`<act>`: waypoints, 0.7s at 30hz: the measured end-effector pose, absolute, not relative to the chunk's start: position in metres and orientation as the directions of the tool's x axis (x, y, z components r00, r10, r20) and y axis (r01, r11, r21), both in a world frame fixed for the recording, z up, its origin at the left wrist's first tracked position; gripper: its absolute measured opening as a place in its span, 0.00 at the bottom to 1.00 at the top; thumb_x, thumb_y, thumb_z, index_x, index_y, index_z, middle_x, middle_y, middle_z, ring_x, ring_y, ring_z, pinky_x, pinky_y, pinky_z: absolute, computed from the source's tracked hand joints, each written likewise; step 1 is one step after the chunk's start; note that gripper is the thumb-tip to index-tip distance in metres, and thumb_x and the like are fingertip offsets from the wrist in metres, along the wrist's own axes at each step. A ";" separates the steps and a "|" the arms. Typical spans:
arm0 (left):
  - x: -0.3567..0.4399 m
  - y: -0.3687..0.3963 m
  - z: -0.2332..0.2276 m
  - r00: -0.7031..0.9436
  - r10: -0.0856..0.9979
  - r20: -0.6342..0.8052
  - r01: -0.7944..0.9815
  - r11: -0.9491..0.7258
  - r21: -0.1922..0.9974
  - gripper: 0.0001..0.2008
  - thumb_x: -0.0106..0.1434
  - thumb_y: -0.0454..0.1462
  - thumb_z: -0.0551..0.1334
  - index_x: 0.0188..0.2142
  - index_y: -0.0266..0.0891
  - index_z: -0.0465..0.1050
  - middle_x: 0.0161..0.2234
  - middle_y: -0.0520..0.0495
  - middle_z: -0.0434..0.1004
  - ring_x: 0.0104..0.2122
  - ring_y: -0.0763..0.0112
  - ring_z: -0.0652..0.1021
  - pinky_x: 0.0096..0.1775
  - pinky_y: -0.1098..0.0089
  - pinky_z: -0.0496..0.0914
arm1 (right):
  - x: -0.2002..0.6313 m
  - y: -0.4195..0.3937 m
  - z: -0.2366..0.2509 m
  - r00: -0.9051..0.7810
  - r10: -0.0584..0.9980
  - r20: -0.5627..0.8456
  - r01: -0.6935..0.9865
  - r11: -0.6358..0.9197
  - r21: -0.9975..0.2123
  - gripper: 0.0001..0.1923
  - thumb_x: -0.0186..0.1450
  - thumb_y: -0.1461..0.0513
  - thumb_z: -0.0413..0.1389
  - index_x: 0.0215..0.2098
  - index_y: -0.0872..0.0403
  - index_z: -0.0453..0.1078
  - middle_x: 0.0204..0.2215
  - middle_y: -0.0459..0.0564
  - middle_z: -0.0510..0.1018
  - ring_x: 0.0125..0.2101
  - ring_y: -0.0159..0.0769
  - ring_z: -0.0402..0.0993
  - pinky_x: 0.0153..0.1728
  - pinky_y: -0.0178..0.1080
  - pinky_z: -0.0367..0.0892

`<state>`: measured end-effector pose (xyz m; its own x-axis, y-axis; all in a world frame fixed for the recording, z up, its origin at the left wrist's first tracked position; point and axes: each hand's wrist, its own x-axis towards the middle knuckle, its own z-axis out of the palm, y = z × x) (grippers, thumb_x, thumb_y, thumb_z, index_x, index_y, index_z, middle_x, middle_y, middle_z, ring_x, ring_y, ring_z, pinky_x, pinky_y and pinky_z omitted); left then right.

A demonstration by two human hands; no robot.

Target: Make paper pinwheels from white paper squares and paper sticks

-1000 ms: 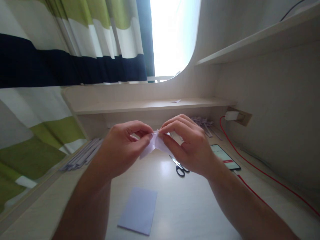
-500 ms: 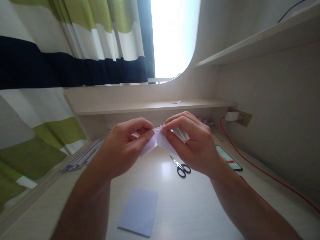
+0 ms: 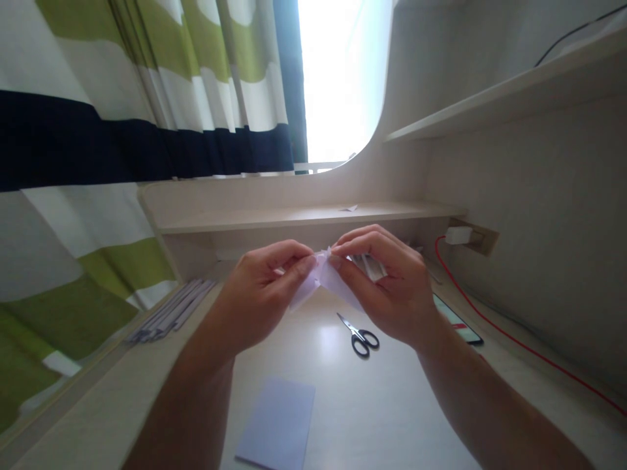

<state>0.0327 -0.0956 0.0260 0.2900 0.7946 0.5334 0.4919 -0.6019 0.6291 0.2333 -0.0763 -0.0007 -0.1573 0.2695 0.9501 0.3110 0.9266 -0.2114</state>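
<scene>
The left hand (image 3: 259, 294) and the right hand (image 3: 392, 287) meet above the desk (image 3: 401, 405), each pinching one side of a small folded paper (image 3: 321, 277) between thumb and fingertips. The paper is held in the air between them, its lower flaps hanging toward the desk; its exact folds are too small to make out.

Below the right hand lie scissors (image 3: 361, 336), blades closed, and behind its wrist a phone (image 3: 458, 320) with a lit screen. A red cable (image 3: 514, 339) runs from a charger (image 3: 458, 235) at the wall along the desk. A flat sheet (image 3: 279, 424) lies near the front edge, and a pile of paper strips (image 3: 169, 313) lies to the left by the curtain (image 3: 122, 130).

The pinch is narrow, so pulling the sides apart too hard would likely tear the paper or undo a crease. Uneven pressure could skew the fold.
</scene>
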 end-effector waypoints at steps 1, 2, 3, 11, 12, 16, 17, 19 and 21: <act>0.033 -0.095 0.026 0.288 0.797 0.530 0.488 -0.599 0.635 0.13 0.71 0.44 0.61 0.36 0.39 0.80 0.30 0.50 0.79 0.30 0.70 0.74 0.31 0.72 0.65 | 0.233 -0.076 -0.001 -0.148 0.273 0.951 0.306 0.927 -0.219 0.06 0.67 0.68 0.61 0.39 0.50 0.77 0.38 0.49 0.82 0.39 0.39 0.80 0.42 0.44 0.75; 0.032 -0.095 0.026 0.286 0.800 0.528 0.485 -0.596 0.640 0.14 0.71 0.44 0.61 0.36 0.39 0.80 0.30 0.50 0.78 0.29 0.70 0.74 0.30 0.72 0.65 | 0.233 -0.075 -0.002 -0.138 0.275 0.952 0.299 0.927 -0.225 0.06 0.67 0.68 0.62 0.39 0.51 0.77 0.38 0.49 0.82 0.39 0.38 0.80 0.41 0.43 0.75; 0.032 -0.095 0.026 0.283 0.802 0.526 0.481 -0.593 0.645 0.14 0.71 0.44 0.61 0.35 0.39 0.79 0.29 0.50 0.77 0.29 0.71 0.73 0.29 0.72 0.64 | 0.232 -0.075 -0.002 -0.127 0.276 0.953 0.293 0.928 -0.230 0.06 0.67 0.68 0.62 0.39 0.51 0.77 0.38 0.49 0.82 0.39 0.38 0.80 0.41 0.43 0.74; 0.033 -0.095 0.025 0.304 0.799 0.519 0.451 -0.600 0.660 0.14 0.71 0.45 0.61 0.35 0.39 0.79 0.29 0.50 0.76 0.28 0.71 0.72 0.28 0.73 0.63 | 0.232 -0.077 -0.003 -0.105 0.275 0.956 0.273 0.932 -0.238 0.07 0.67 0.68 0.63 0.40 0.50 0.78 0.38 0.48 0.82 0.39 0.38 0.80 0.41 0.43 0.75; 0.033 -0.095 0.025 0.311 0.800 0.514 0.444 -0.600 0.665 0.14 0.71 0.45 0.61 0.36 0.39 0.80 0.29 0.50 0.77 0.28 0.71 0.72 0.28 0.73 0.63 | 0.233 -0.076 -0.003 -0.105 0.291 0.951 0.262 0.930 -0.256 0.07 0.67 0.68 0.63 0.40 0.50 0.78 0.39 0.48 0.82 0.39 0.38 0.80 0.41 0.43 0.75; 0.033 -0.094 0.025 0.327 0.803 0.498 0.396 -0.595 0.700 0.13 0.70 0.45 0.63 0.39 0.39 0.82 0.30 0.50 0.79 0.28 0.72 0.73 0.29 0.73 0.65 | 0.234 -0.074 -0.002 -0.130 0.355 0.926 0.199 0.924 -0.327 0.07 0.66 0.69 0.63 0.40 0.51 0.78 0.39 0.48 0.82 0.40 0.37 0.80 0.42 0.42 0.75; 0.033 -0.094 0.025 0.327 0.799 0.505 0.386 -0.600 0.700 0.13 0.70 0.44 0.63 0.40 0.39 0.82 0.30 0.50 0.79 0.28 0.72 0.74 0.29 0.74 0.65 | 0.235 -0.074 -0.002 -0.135 0.359 0.923 0.188 0.924 -0.332 0.07 0.66 0.69 0.63 0.40 0.51 0.78 0.39 0.48 0.82 0.40 0.37 0.80 0.43 0.42 0.75; 0.034 -0.094 0.024 0.323 0.786 0.527 0.374 -0.617 0.692 0.12 0.70 0.43 0.64 0.41 0.39 0.83 0.31 0.49 0.80 0.29 0.72 0.74 0.29 0.74 0.66 | 0.236 -0.075 -0.001 -0.140 0.366 0.920 0.181 0.923 -0.340 0.06 0.66 0.68 0.63 0.40 0.51 0.78 0.39 0.48 0.82 0.40 0.38 0.80 0.43 0.42 0.75; 0.034 -0.095 0.024 0.326 0.775 0.542 0.352 -0.631 0.691 0.12 0.70 0.43 0.64 0.43 0.39 0.84 0.32 0.49 0.80 0.29 0.73 0.74 0.29 0.75 0.66 | 0.237 -0.077 0.000 -0.145 0.378 0.914 0.176 0.919 -0.352 0.06 0.66 0.68 0.64 0.40 0.51 0.78 0.39 0.48 0.83 0.40 0.38 0.80 0.43 0.43 0.76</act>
<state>0.0345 -0.0948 0.0236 0.3259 0.7748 0.5417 0.3524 -0.6313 0.6909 0.2373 -0.0767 0.0001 -0.1451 0.3784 0.9142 0.1760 0.9191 -0.3525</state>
